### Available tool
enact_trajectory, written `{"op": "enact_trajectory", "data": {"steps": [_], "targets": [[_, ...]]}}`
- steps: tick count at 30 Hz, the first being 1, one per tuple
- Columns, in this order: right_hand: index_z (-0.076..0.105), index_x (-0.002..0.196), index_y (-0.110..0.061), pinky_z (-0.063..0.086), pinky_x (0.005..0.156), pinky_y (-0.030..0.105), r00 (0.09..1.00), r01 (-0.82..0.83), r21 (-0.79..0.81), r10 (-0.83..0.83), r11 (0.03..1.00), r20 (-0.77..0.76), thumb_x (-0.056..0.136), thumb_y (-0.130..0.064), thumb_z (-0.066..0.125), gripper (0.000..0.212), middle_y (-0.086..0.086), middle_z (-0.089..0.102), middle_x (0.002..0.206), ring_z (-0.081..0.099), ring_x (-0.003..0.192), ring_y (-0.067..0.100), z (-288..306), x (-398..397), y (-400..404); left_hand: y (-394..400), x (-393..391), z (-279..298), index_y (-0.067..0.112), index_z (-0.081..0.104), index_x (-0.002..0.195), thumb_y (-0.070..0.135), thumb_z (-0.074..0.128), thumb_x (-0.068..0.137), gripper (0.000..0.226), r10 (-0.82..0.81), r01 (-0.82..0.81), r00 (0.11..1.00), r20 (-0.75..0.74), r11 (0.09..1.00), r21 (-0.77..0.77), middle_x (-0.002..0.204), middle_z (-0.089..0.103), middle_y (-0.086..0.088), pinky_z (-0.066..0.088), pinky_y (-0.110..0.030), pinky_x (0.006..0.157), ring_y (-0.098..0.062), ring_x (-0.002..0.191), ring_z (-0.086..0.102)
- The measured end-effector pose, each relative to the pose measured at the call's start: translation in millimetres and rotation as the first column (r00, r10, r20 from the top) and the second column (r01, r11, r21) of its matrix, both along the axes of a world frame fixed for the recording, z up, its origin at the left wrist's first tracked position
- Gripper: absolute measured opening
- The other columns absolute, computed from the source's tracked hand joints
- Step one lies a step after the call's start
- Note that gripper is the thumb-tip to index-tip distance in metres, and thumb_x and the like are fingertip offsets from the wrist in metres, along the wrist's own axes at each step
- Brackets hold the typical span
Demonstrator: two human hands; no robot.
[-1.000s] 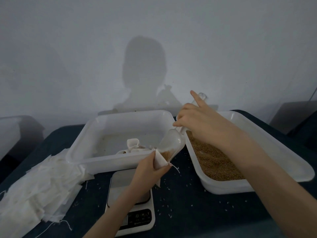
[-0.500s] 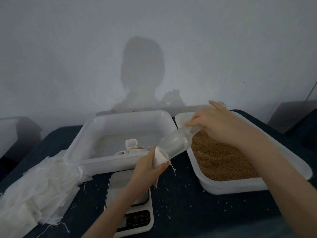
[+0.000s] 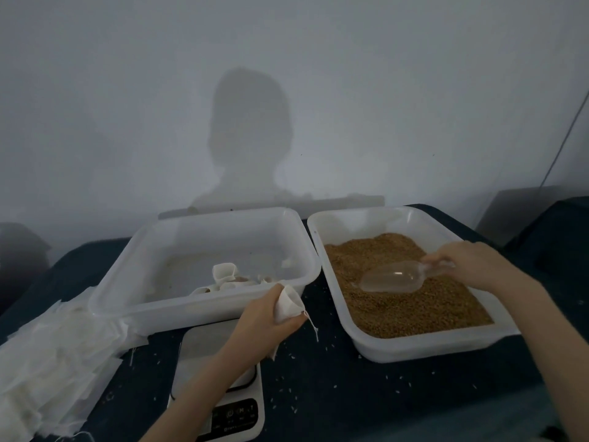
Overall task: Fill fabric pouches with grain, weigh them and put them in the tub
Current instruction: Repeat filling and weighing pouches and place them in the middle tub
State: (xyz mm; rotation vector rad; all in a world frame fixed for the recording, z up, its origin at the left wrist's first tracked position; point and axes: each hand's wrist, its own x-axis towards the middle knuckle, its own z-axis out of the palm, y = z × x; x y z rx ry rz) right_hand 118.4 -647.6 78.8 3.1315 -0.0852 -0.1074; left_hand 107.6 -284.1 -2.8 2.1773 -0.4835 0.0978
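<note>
The right hand (image 3: 471,263) holds a clear scoop (image 3: 393,277) over the grain (image 3: 414,301) in the right tub (image 3: 414,346), while the left hand (image 3: 264,317) grips a fabric pouch (image 3: 288,303) at the left tub's (image 3: 204,311) front rim, filled pouches (image 3: 228,275) inside

— What is covered on the scale (image 3: 220,371)?
— Much of its platform is hidden by the left forearm, and its button labels are too small to be read.

— And the pouch (image 3: 288,303)?
— Its lower part is wrapped by the left hand (image 3: 264,323); its contents cannot be seen.

— Anything cut off?
— The pile of empty pouches (image 3: 54,371) is cropped at the left edge.
</note>
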Motion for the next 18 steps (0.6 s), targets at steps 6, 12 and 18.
{"op": "enact_trajectory", "data": {"steps": [6, 12, 18], "targets": [[0.059, 0.100, -0.055, 0.043, 0.091, 0.038, 0.991, 0.101, -0.314, -0.069, 0.944, 0.111, 0.091, -0.017, 0.057, 0.039, -0.010, 0.062, 0.096, 0.056, 0.102, 0.021, -33.5, 22.8, -2.4, -6.3, 1.1, -3.2, 0.035, 0.047, 0.082, 0.051, 0.063, 0.076, 0.023, -0.014, 0.014, 1.000, 0.004, 0.999, 0.034, 0.073, 0.058, 0.012, 0.039, -0.009, 0.054, 0.007, 0.068, 0.055], [0.064, 0.100, -0.053, 0.032, 0.089, 0.031, 0.971, -0.128, -0.230, 0.169, 0.965, 0.171, 0.090, -0.014, 0.058, 0.041, -0.021, 0.057, 0.104, 0.048, 0.093, 0.004, -49.6, 35.2, -2.1, -8.0, 2.6, -6.8, 0.035, 0.052, 0.086, 0.064, 0.055, 0.067, 0.036, -0.015, 0.015, 1.000, -0.024, 1.000, 0.008, 0.077, 0.063, 0.010, 0.048, -0.015, 0.058, 0.001, 0.072, 0.060], [0.058, 0.078, -0.063, 0.035, 0.079, 0.025, 0.974, -0.221, 0.172, 0.226, 0.960, -0.011, 0.092, -0.030, 0.059, 0.036, -0.017, 0.060, 0.085, 0.057, 0.085, 0.004, -55.9, 34.1, 4.2, -10.3, 1.5, -9.7, 0.035, 0.052, 0.084, 0.058, 0.059, 0.070, 0.027, -0.047, 0.046, 0.999, -0.026, 0.999, -0.006, 0.082, 0.062, 0.023, 0.044, -0.011, 0.057, 0.003, 0.072, 0.059]]}}
